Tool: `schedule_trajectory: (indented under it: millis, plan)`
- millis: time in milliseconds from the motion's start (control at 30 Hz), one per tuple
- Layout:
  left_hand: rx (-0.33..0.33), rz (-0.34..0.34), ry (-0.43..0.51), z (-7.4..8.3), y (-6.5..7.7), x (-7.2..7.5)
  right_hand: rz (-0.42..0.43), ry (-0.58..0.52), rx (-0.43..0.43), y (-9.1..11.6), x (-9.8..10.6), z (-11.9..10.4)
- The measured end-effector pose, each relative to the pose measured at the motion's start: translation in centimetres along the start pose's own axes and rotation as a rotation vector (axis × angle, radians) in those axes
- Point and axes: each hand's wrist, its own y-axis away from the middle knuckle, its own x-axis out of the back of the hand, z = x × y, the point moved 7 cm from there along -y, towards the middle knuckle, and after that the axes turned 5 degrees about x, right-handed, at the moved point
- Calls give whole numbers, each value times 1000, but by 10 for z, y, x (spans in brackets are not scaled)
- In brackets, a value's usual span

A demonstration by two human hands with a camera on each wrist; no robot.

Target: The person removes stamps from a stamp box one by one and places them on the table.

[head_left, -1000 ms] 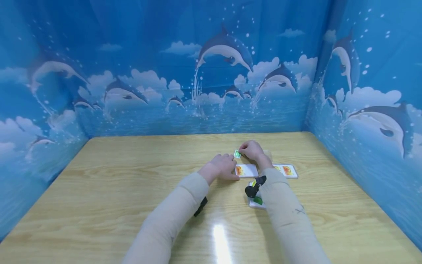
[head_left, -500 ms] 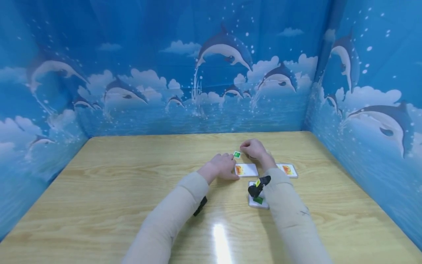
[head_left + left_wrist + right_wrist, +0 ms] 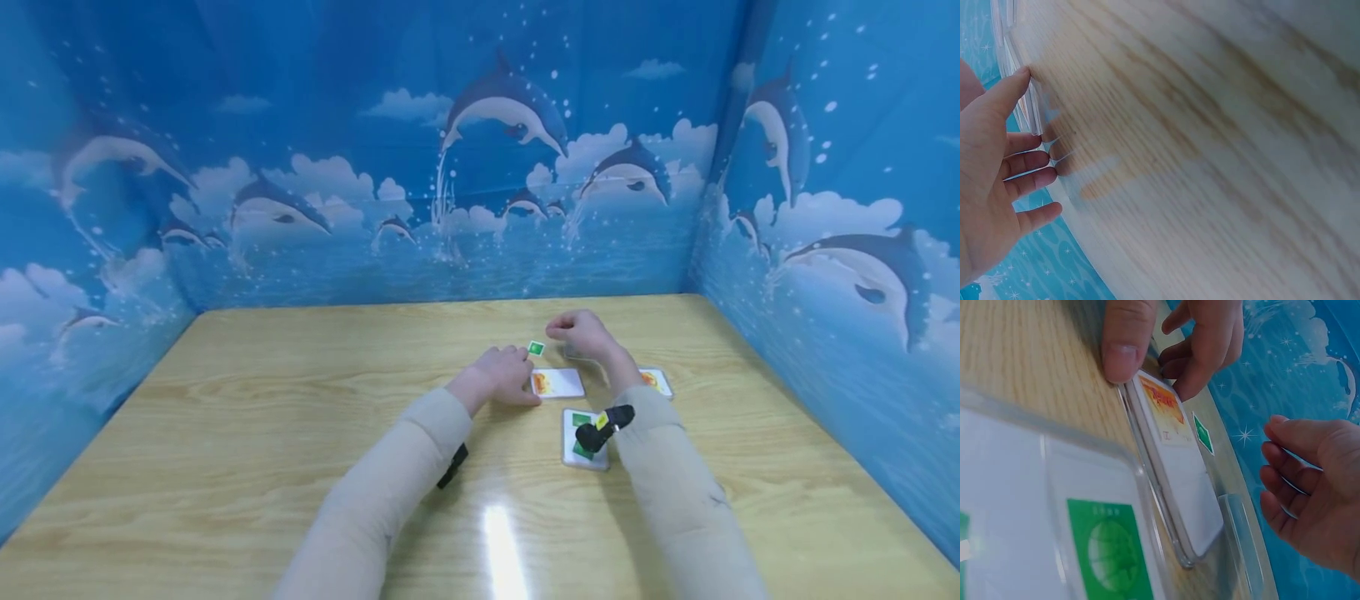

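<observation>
Beneath cards, wooden tabletop; dolphin backdrop

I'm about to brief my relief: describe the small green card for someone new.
On the wooden table, find the left hand at the white card with an orange picture. Just beyond lies the small green card, white-edged. Unlike the green pictures on the white case nearer the person, it lies loose.
</observation>
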Motion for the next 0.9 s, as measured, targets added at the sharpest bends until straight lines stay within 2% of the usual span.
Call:
schedule_trajectory:
  millis: [233,400,567,700,900]
  plan:
    - [4,-1,21,0,1,0,-37,48,39,11,1,-7]
    - [6,6,32,0,1,1,-65,69,31,19,1,-7]
    - [10,4,24,1,0,0,-140,63,20,28,-6,-5]
    - [10,-1,23,1,1,-1,-196,104,29,34,-13,-5]
    - [6,4,21,1,1,-1,-206,123,10,40,-22,0]
